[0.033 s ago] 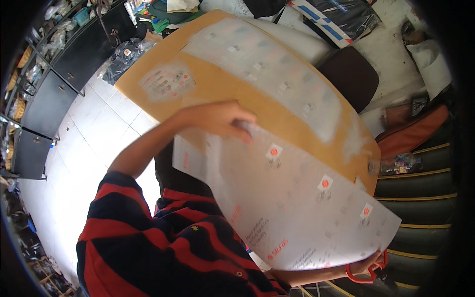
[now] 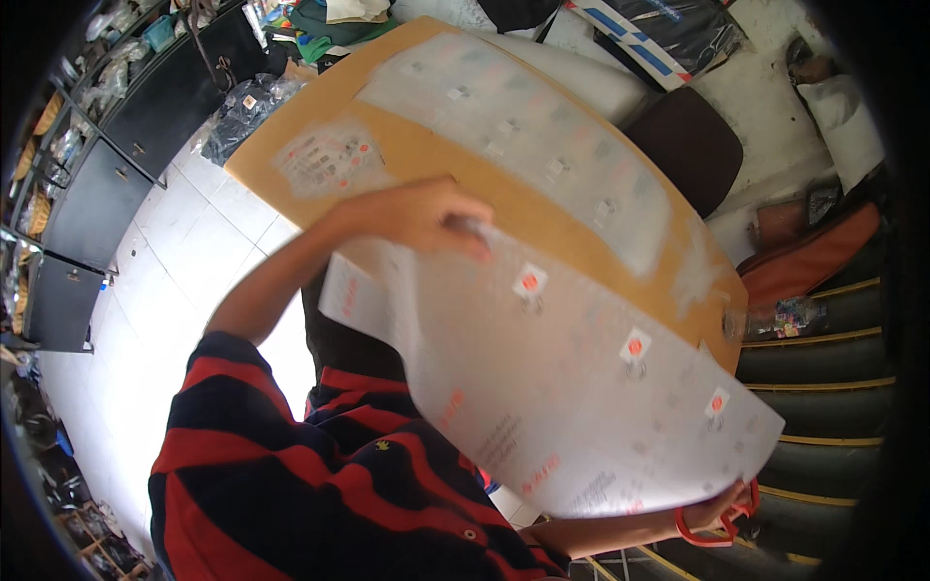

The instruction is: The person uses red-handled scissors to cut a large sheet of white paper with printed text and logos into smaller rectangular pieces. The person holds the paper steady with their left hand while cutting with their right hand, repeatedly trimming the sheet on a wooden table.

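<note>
A large translucent whitish plastic sheet (image 2: 562, 368) with red and grey print and several square stickers hangs slantwise in front of my body. My left hand (image 2: 426, 218) pinches its upper edge, fingers closed on it. Near the sheet's lower right corner is my right hand (image 2: 712, 513), closed round red-handled scissors (image 2: 705, 540); their blades cannot be made out. Whether these fingers also grip the sheet is hard to tell. Behind it lies a brown tabletop (image 2: 465, 165), and the sheet covers its near part. Another long, clear printed sheet (image 2: 513, 126) lies flat on that tabletop.
A small printed clear piece (image 2: 325, 160) lies on the table's left part. Dark cabinets (image 2: 145, 126) line the left side. A dark chair back (image 2: 688, 150) stands beyond the table. To the right are a clear packet (image 2: 790, 318), a reddish-brown item (image 2: 819, 257) and dark, yellow-edged bands (image 2: 814, 387).
My left hand has shifted slightly left and up with the sheet's edge. The sheet's left end moved along and bends more. My right hand, with the scissors, has hardly moved.
</note>
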Demonstrator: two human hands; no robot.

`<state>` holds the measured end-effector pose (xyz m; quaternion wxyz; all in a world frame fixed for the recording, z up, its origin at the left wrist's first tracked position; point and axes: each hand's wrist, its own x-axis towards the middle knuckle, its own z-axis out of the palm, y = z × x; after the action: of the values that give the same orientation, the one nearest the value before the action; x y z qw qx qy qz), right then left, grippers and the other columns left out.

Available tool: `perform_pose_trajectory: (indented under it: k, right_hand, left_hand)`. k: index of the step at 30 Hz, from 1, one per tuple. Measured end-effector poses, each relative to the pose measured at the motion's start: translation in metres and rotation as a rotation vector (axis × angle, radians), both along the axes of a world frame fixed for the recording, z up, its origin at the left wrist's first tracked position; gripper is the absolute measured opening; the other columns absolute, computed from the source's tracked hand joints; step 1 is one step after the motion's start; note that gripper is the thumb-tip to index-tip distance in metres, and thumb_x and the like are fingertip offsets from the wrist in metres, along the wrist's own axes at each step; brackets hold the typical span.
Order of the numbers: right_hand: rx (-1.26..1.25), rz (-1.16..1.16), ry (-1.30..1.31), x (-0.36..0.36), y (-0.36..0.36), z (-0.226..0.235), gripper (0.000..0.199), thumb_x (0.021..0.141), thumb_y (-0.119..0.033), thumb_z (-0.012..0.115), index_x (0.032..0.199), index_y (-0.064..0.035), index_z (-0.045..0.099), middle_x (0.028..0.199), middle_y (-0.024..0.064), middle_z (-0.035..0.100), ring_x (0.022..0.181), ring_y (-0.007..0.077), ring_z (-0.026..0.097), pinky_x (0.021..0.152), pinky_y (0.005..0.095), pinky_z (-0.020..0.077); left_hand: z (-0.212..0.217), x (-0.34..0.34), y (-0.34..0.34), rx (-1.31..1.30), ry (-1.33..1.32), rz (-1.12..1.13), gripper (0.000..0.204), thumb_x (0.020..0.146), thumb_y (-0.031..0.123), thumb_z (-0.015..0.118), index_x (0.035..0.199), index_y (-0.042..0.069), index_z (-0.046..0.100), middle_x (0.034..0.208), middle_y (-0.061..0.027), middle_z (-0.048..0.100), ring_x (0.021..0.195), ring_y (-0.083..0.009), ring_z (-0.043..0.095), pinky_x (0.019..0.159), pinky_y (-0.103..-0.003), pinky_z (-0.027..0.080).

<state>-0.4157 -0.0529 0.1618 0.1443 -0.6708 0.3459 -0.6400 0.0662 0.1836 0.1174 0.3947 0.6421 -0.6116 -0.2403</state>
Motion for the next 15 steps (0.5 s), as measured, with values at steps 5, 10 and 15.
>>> perform_pose_trajectory:
  k: [5, 10, 15]
  right_hand:
    - [0.434, 0.223, -0.036, 0.081, 0.034, -0.029, 0.015, 0.085, -0.001, 0.068, 0.09, -0.0008, 0.054, 0.067, -0.0007, 0.05, 0.049, 0.0062, 0.043, 0.042, 0.0221, 0.0331]
    - [0.627, 0.421, 0.279, 0.144, 0.027, -0.095, 0.02, 0.082, -0.005, 0.074, 0.08, -0.0047, 0.055, 0.062, -0.0018, 0.051, 0.046, 0.0054, 0.043, 0.041, 0.0238, 0.0294]
    - [0.515, 0.369, 0.507, 0.179, 0.016, -0.115, 0.026, 0.076, -0.008, 0.08, 0.083, 0.0006, 0.056, 0.061, 0.0071, 0.05, 0.058, 0.0123, 0.044, 0.055, 0.0308, 0.043]
  left_hand:
    - [0.058, 0.052, 0.024, 0.122, -0.363, 0.196, 0.032, 0.089, 0.034, 0.069, 0.077, 0.005, 0.065, 0.061, -0.0118, 0.054, 0.055, -0.0204, 0.053, 0.056, -0.034, 0.04]
    - [0.043, 0.121, -0.001, 0.159, -0.682, 0.255, 0.032, 0.087, 0.033, 0.071, 0.073, 0.006, 0.064, 0.054, -0.0105, 0.052, 0.049, -0.019, 0.052, 0.053, -0.034, 0.041]
    - [-0.007, 0.169, -0.025, 0.371, -0.774, 0.236, 0.03, 0.084, 0.037, 0.073, 0.086, 0.008, 0.066, 0.074, -0.008, 0.064, 0.074, -0.0235, 0.062, 0.063, -0.037, 0.046]
